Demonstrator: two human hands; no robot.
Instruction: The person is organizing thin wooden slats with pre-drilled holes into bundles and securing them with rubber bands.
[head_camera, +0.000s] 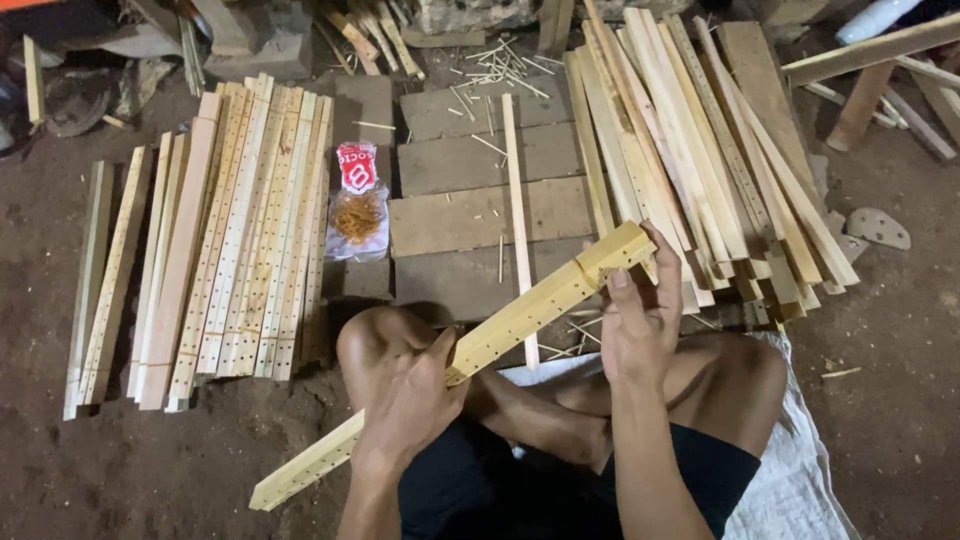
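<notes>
the person sits cross-legged on the dirt floor (200, 470), partly on a white woven sack (800, 470), and holds a long pale wooden strip (520, 315) drilled with rows of small holes. it runs on a slant from near left, beside the knee, up to the far right, above the lap. the left hand (410, 395) is closed around the strip near its middle, thumb up along the edge. the right hand (640, 320) grips the strip's far end, fingers curled over the top and the thumb pressed on the near face, close to a thin seam or notch across the wood.

to the left, on the floor, lies a bundle of similar drilled strips (250, 230), side by side and running near to far, with a few plain slats at its left edge. just right of that bundle sits a clear plastic bag (357, 205) with a red label, holding a tangle of tan rubber bands. in the middle, flat grey boards (480, 200) form a low work surface, with one narrow plain stick (518, 220) laid across them and small wooden pegs (495, 65) scattered at the far end. to the right a loose heap of undrilled pale slats (700, 150) fans out, well apart from the left bundle.
</notes>
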